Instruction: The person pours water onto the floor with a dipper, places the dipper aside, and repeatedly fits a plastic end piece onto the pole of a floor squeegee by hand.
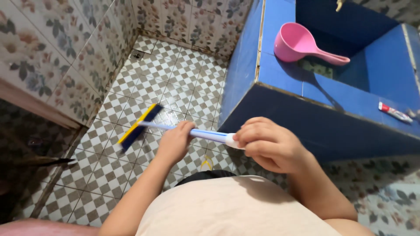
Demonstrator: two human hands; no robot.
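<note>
Wet checkered floor — floral wall tiles, blue basin

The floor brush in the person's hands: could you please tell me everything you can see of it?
The floor brush has a long, pale blue and white handle that looks like plastic, ending in a flat yellow head with dark blue bristles. It slants down to the left, its head on the wet checkered floor. The left hand grips the handle mid-length; the right hand closes over its white top end.
</note>
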